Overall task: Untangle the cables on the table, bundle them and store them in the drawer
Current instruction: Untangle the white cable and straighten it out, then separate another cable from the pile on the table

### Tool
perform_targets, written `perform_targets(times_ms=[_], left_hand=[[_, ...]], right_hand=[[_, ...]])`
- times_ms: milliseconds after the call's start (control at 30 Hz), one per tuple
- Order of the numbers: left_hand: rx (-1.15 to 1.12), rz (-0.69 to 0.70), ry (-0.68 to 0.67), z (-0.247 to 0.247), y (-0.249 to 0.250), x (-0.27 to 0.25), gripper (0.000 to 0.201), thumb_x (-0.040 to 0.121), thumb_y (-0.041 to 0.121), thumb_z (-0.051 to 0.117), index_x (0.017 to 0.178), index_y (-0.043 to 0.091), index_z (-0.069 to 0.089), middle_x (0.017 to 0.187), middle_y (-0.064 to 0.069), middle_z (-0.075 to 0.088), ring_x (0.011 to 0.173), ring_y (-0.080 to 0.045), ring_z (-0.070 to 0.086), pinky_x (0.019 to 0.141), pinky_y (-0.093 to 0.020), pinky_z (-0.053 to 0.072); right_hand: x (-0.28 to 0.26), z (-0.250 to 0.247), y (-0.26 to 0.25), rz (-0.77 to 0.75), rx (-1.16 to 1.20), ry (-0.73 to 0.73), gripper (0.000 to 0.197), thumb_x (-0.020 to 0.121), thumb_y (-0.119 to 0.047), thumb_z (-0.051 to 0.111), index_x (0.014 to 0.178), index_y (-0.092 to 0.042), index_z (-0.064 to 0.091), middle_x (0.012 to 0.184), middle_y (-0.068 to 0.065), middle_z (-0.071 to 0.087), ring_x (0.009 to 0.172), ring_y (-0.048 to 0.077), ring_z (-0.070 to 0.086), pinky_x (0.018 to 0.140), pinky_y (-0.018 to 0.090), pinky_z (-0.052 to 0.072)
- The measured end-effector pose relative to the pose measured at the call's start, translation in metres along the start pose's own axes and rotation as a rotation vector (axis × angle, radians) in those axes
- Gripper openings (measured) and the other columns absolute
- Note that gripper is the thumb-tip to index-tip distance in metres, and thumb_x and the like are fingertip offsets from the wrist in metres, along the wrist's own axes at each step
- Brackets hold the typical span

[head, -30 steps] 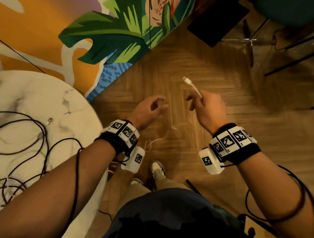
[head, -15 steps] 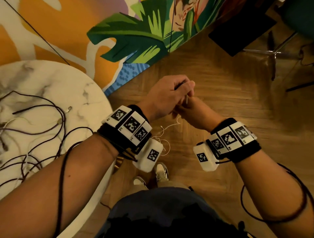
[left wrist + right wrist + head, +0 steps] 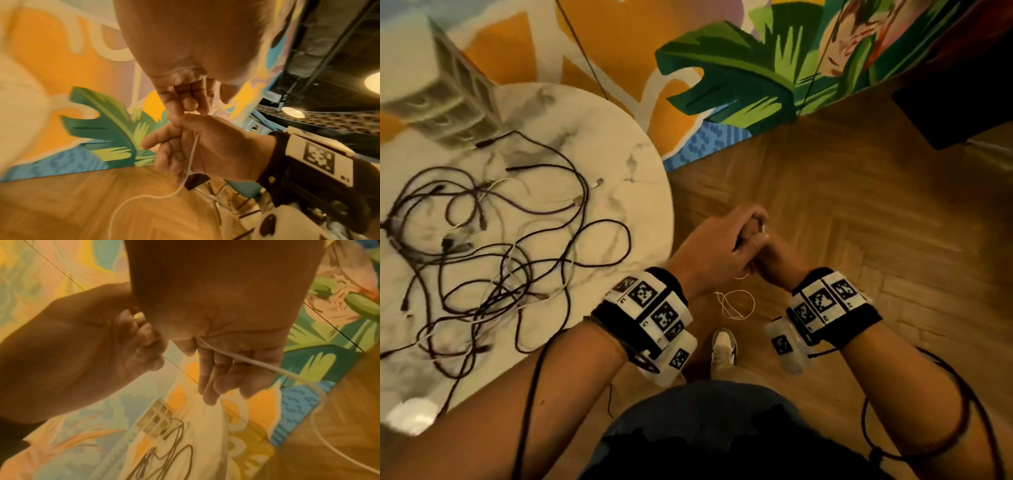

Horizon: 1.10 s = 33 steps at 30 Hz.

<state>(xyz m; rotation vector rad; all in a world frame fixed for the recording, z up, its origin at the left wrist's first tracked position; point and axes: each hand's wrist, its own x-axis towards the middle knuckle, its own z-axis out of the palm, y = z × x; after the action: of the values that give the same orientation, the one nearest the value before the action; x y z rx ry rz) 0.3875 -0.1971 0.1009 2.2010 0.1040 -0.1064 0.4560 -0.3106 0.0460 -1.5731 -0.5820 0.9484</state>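
A thin white cable hangs in small loops below my two hands, over the wooden floor. My left hand lies over my right hand, and both are closed on the cable. In the right wrist view the left hand pinches the white connector, and the cable leaves the right palm. In the left wrist view the cable runs down across the right hand. A tangle of dark cables lies on the round marble table to my left.
A small pale drawer unit stands at the table's far edge, blurred. A bright patterned rug lies beyond the table. A dark object sits on the floor at the upper right. My shoe is below the hands.
One second ago my hands were apart, the right holding the connector up. They have come together, the left closing over the right, and the hanging cable is gathered into shorter loops. The view has swung toward the table.
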Motion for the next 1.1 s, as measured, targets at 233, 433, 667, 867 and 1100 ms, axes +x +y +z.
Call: perform_targets(times_ms=[233, 433, 667, 867, 1100], left_hand=[[0.401, -0.527, -0.176, -0.038, -0.148, -0.110, 0.017, 0.094, 0.036, 0.045, 0.090, 0.022, 0.054, 0.088, -0.001, 0.060, 0.089, -0.027, 0.060, 0.070, -0.033, 0.044], [0.553, -0.846, -0.024, -0.051, -0.213, -0.221, 0.053, 0.092, 0.042, 0.046, 0.136, 0.014, 0.038, 0.134, -0.010, 0.044, 0.118, -0.032, 0.047, 0.088, -0.041, 0.046], [0.408, -0.701, 0.053, -0.038, -0.214, -0.231, 0.036, 0.095, 0.031, 0.043, 0.127, 0.015, 0.051, 0.132, -0.007, 0.053, 0.122, -0.026, 0.048, 0.094, -0.035, 0.043], [0.284, -0.496, 0.116, -0.033, -0.179, -0.211, 0.038, 0.093, 0.019, 0.047, 0.131, 0.015, 0.046, 0.124, -0.006, 0.051, 0.114, -0.025, 0.047, 0.092, -0.039, 0.044], [0.384, -0.843, 0.559, -0.077, -0.237, -0.324, 0.030, 0.087, 0.022, 0.054, 0.113, 0.008, 0.056, 0.119, -0.013, 0.051, 0.108, -0.033, 0.050, 0.080, -0.039, 0.047]], right_hand=[[0.031, 0.056, 0.040, 0.321, -0.183, 0.046, 0.040, 0.103, -0.022, 0.029, 0.098, 0.001, 0.061, 0.072, 0.007, 0.062, 0.060, 0.012, 0.055, 0.050, 0.012, 0.043], [0.037, 0.102, 0.047, 0.362, -0.160, -0.026, 0.038, 0.103, -0.022, 0.028, 0.087, -0.010, 0.060, 0.073, 0.011, 0.062, 0.060, 0.013, 0.054, 0.056, 0.019, 0.043], [0.042, 0.173, 0.051, 0.391, -0.226, -0.197, 0.043, 0.103, -0.029, 0.032, 0.080, -0.010, 0.063, 0.067, 0.010, 0.063, 0.055, 0.014, 0.054, 0.059, 0.025, 0.043], [0.056, 0.239, 0.048, 0.401, -0.283, -0.286, 0.044, 0.102, -0.031, 0.030, 0.091, -0.002, 0.061, 0.063, 0.011, 0.057, 0.054, 0.023, 0.049, 0.055, 0.030, 0.044], [0.070, 0.256, 0.045, 0.524, -0.075, 0.005, 0.034, 0.100, -0.017, 0.032, 0.071, -0.010, 0.050, 0.055, 0.007, 0.044, 0.045, 0.018, 0.036, 0.046, 0.026, 0.034]])
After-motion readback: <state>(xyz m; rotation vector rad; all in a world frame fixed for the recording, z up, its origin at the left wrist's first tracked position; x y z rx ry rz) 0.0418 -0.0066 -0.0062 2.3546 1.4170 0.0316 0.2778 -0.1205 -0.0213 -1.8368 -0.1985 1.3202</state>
